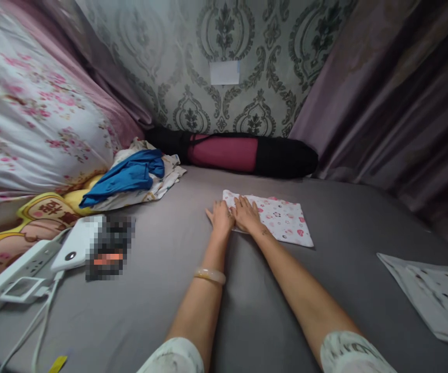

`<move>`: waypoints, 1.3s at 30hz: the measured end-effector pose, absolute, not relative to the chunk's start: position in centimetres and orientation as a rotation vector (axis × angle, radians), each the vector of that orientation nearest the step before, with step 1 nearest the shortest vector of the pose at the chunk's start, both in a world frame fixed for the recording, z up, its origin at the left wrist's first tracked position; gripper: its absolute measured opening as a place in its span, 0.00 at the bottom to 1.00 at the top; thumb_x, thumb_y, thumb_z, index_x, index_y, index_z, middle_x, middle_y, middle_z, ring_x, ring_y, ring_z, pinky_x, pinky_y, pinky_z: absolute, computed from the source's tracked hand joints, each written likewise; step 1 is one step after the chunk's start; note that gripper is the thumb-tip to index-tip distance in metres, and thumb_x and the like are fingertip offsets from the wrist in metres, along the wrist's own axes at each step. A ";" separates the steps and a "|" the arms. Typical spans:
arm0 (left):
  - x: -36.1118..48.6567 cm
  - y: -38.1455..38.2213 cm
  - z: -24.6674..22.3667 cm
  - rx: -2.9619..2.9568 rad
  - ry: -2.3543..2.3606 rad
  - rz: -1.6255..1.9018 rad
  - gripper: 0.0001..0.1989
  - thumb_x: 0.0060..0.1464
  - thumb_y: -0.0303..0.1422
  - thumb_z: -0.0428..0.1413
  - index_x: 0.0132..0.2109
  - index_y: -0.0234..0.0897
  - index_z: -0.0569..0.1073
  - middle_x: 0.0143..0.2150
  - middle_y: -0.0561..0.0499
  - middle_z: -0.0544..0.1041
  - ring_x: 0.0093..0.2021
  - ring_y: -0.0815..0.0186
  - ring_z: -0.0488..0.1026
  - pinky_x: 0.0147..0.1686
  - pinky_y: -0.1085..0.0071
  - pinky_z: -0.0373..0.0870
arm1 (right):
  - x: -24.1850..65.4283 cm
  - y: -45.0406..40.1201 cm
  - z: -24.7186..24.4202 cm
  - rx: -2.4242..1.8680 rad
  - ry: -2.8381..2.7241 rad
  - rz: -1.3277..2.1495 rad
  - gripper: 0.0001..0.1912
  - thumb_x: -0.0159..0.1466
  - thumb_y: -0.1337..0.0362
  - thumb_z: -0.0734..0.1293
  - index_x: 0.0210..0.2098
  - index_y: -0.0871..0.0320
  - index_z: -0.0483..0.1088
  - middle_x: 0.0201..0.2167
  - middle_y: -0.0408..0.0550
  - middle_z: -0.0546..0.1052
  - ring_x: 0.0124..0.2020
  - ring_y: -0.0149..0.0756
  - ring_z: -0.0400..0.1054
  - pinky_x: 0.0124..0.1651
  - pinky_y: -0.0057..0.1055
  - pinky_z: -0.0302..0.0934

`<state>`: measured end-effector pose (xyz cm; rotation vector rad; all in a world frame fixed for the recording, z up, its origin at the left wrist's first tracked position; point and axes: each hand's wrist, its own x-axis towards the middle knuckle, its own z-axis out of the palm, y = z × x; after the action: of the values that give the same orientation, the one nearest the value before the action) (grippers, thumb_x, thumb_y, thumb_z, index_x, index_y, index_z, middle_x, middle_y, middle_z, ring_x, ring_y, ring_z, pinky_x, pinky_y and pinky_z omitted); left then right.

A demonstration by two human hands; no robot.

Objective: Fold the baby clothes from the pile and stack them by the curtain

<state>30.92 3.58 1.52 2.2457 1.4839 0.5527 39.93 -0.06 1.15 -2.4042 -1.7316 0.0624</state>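
1. Left hand (pixel 222 216) and right hand (pixel 247 213) rest palm down, side by side, neither gripping anything: the right fingers lie extended on the fabric, while the left thumb stands out from its fingers.
2. Beneath them is a white cloth with pink and red print (pixel 282 217), folded into a rectangle on the grey sheet (pixel 149 311); the hands cover its left end, and the rest lies bare to their right.
3. Judging by the flat palms, the step in hand is pressing or smoothing that end, with the folding looking largely done.
4. Continuing would call for light, even pressure and a sweep toward the uncovered right side, without dragging the layers askew.
5. Well apart to the right, a white patterned cloth (pixel 433 300) lies untouched.
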 end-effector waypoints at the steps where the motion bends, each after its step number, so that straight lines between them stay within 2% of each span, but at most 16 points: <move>1: 30.9 3.7 1.6 2.222 1.503 0.585 0.16 0.61 0.31 0.46 0.53 0.35 0.70 0.60 0.40 0.70 0.65 0.54 0.58 0.64 0.42 0.46 | 39.8 0.2 1.4 -2.407 -1.744 0.050 0.28 0.71 0.58 0.48 0.66 0.66 0.55 0.68 0.58 0.54 0.69 0.47 0.44 0.67 0.51 0.36; 4: 30.6 4.0 2.0 2.140 1.565 0.703 0.17 0.62 0.31 0.45 0.55 0.35 0.68 0.62 0.40 0.68 0.66 0.56 0.57 0.65 0.44 0.45 | 39.5 1.6 1.9 -2.360 -1.845 -0.015 0.28 0.71 0.61 0.47 0.66 0.67 0.54 0.68 0.59 0.54 0.69 0.47 0.43 0.67 0.52 0.35; 9: 30.2 4.4 2.6 2.036 1.593 0.778 0.19 0.60 0.26 0.42 0.55 0.36 0.68 0.58 0.42 0.72 0.63 0.59 0.63 0.65 0.49 0.46 | 39.2 3.9 1.0 -2.262 -2.078 0.002 0.27 0.70 0.65 0.49 0.67 0.64 0.53 0.69 0.57 0.51 0.70 0.45 0.42 0.67 0.49 0.37; 16: 30.5 4.4 2.6 2.046 1.537 0.797 0.19 0.61 0.27 0.41 0.55 0.35 0.68 0.59 0.42 0.71 0.62 0.59 0.64 0.65 0.50 0.47 | 39.8 4.5 1.2 -2.212 -1.992 0.203 0.28 0.71 0.62 0.48 0.67 0.66 0.52 0.69 0.55 0.52 0.69 0.43 0.43 0.68 0.45 0.38; 20: 31.0 4.2 2.4 2.159 1.446 0.777 0.18 0.63 0.29 0.40 0.56 0.34 0.67 0.58 0.40 0.71 0.63 0.58 0.62 0.64 0.52 0.51 | 40.9 2.8 1.8 -2.224 -1.766 0.170 0.29 0.71 0.60 0.46 0.67 0.65 0.51 0.69 0.54 0.53 0.70 0.41 0.42 0.68 0.44 0.37; 26: 32.2 3.0 1.6 2.458 1.212 0.662 0.19 0.61 0.26 0.41 0.58 0.32 0.64 0.63 0.39 0.66 0.67 0.58 0.57 0.65 0.53 0.50 | 42.7 -1.2 0.4 -2.429 -1.569 -0.021 0.29 0.71 0.58 0.48 0.67 0.67 0.53 0.69 0.58 0.52 0.70 0.46 0.40 0.68 0.49 0.31; 33: 32.5 2.3 0.4 2.675 1.115 0.478 0.19 0.63 0.28 0.42 0.58 0.32 0.64 0.64 0.37 0.64 0.66 0.56 0.57 0.65 0.53 0.50 | 43.8 -2.6 0.4 -2.404 -1.578 0.017 0.30 0.71 0.58 0.47 0.67 0.67 0.52 0.69 0.57 0.52 0.70 0.44 0.41 0.68 0.45 0.34; 39: 32.7 1.9 0.3 2.743 1.115 0.464 0.21 0.64 0.34 0.41 0.60 0.31 0.64 0.66 0.37 0.62 0.67 0.55 0.55 0.66 0.55 0.49 | 47.9 -7.6 0.6 -2.579 -1.370 -0.161 0.32 0.70 0.56 0.48 0.67 0.71 0.52 0.69 0.61 0.52 0.70 0.48 0.39 0.68 0.47 0.30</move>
<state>32.72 1.91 0.31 2.7430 1.1155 0.4642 47.91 -7.63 0.56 -2.5791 -1.3702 -0.1607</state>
